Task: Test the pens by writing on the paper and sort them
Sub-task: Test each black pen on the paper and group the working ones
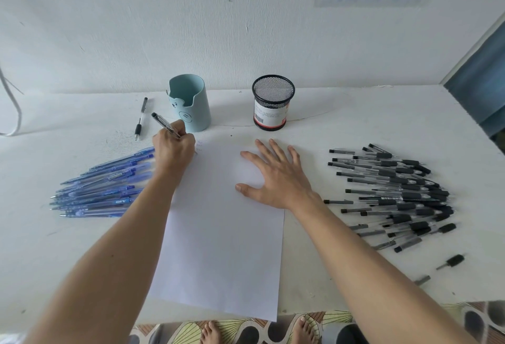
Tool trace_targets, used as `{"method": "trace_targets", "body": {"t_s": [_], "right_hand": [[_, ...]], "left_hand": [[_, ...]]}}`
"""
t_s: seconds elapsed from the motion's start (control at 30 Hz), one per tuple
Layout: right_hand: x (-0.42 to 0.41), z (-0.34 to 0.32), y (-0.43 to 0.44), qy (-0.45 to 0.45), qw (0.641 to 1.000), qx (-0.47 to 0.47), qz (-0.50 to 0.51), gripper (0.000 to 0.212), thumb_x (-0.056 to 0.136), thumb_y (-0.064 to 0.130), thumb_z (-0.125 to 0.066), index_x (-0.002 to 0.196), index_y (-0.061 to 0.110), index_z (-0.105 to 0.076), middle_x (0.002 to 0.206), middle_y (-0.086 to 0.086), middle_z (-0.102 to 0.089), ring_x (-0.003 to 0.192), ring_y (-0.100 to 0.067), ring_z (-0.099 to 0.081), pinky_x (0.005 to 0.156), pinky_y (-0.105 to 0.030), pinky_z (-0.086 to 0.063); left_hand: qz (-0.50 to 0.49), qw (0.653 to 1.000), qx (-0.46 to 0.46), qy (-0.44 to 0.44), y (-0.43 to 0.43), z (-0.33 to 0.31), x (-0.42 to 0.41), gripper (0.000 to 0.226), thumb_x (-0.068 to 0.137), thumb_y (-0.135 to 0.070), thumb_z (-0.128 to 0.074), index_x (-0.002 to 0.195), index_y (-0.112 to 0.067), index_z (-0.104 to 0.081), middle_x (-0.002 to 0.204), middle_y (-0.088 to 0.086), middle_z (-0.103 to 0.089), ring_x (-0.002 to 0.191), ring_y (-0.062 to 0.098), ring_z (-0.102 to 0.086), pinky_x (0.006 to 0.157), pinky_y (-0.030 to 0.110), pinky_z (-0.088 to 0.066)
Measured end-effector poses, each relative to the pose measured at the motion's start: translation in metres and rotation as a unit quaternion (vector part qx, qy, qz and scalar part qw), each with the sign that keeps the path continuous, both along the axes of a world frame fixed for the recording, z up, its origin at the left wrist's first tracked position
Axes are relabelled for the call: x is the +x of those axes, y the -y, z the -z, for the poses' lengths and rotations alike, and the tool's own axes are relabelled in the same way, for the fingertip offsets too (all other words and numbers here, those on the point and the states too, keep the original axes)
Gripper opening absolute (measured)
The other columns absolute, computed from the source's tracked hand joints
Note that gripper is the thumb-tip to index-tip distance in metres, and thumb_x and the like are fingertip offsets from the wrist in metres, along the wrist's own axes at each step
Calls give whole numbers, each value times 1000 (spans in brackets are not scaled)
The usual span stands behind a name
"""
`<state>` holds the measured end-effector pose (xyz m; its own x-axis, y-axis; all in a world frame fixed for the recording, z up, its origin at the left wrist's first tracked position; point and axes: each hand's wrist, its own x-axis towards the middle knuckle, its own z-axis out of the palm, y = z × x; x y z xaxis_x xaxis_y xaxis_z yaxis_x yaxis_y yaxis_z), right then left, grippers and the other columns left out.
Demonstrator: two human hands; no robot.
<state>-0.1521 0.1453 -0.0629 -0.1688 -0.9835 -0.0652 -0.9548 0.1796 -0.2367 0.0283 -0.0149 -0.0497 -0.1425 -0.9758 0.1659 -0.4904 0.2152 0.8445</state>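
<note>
The hands are at the paper [224, 248] on the bench [341, 130]: the left hand [173, 152] grips a pen [163, 122] at its top left corner, the right hand [277, 177] lies flat on it, fingers spread.

Left forearm [131, 239] and right forearm [360, 250] bare along the whole visible length, left hand [173, 152] and right hand [278, 179] bare, fingernails short and plain, tendons ridged across the back of the right hand, two bare feet [306, 328] at the lower edge, toes uncovered
</note>
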Motion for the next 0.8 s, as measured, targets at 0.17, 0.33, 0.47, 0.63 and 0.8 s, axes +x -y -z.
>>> {"method": "trace_targets", "body": {"t_s": [0.17,0.33,0.47,0.63,0.8], "right_hand": [[0,0,0,-5,1000,3,-1,88,71,88,-18,150,50,-18,167,6,-4,154,-21,2,120,-55,2],[0,1,1,-3,1000,0,1,86,71,88,-20,149,50,-19,167,7,-4,154,-21,2,120,-55,1],[0,1,0,2,1000,-3,1,87,71,88,-19,149,50,-20,167,6,-4,154,-21,2,120,-55,1],[0,3,1,0,1000,-4,3,86,72,88,-22,148,51,-19,167,7,-5,154,-21,2,120,-56,0],[0,2,1,-1,1000,-2,4,86,71,88,-21,148,51,-19,167,8,-4,154,-20,2,120,-55,1]], "left_hand": [[-2,1000,-2,0,-1,-1,0,30,65,4,-46,60,-14,-24,63,5,-20,66,20,-17,53,33,-14],[-1,1000,2,11,-3,-3,-1,31,68,3,-48,59,-14,-24,60,3,-21,62,21,-17,52,30,-14],[6,1000,3,10,-2,-3,-1,30,66,4,-48,59,-14,-25,60,3,-22,63,21,-19,53,31,-15],[12,1000,-4,18,-5,-5,-3,34,69,5,-50,58,-15,-25,58,2,-24,59,20,-19,43,26,-15],[15,1000,-6,21,-6,-6,-3,34,68,5,-51,58,-15,-25,55,0,-23,58,18,-17,43,27,-15]]}}
